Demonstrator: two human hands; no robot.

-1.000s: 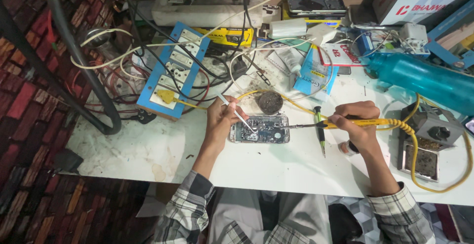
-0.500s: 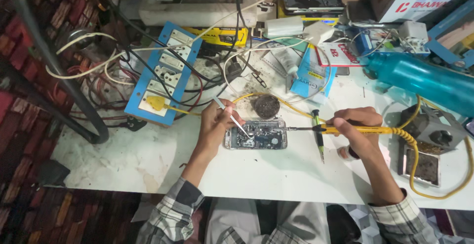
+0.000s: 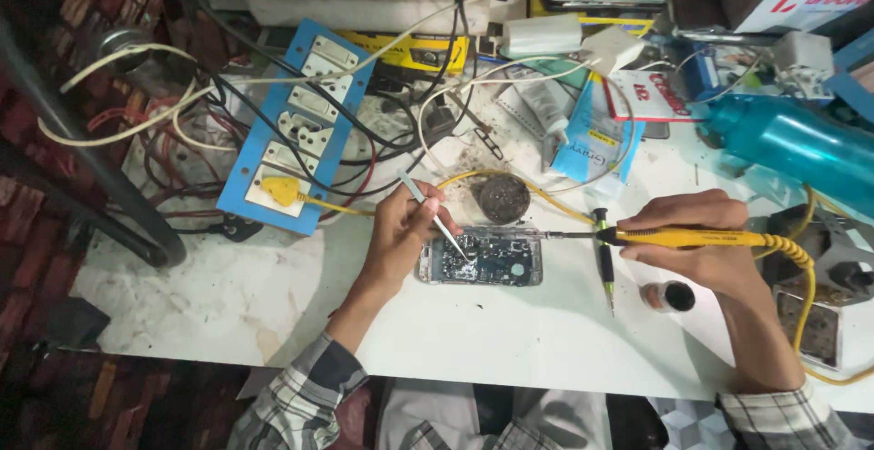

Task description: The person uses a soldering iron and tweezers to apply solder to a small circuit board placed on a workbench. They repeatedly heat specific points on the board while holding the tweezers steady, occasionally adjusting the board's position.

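An opened phone (image 3: 482, 260) with its circuit board bare lies on the white table (image 3: 228, 295). My left hand (image 3: 401, 231) holds metal tweezers (image 3: 435, 218), their tips down on the board. My right hand (image 3: 701, 245) grips a yellow soldering iron (image 3: 683, 237); its thin tip points left and reaches the phone's upper right edge. A yellow cable (image 3: 801, 272) trails from the iron to the right.
A screwdriver (image 3: 604, 254) and a small dark bottle (image 3: 669, 297) lie between the phone and my right hand. A round dark tin (image 3: 503, 199) sits behind the phone. A blue socket board (image 3: 296, 122) with tangled cables is at left, a teal bottle (image 3: 801, 145) at right.
The view has shifted slightly. My left hand has brought the tweezers down onto the board, and the soldering iron's tip has come in to the phone's upper right edge.
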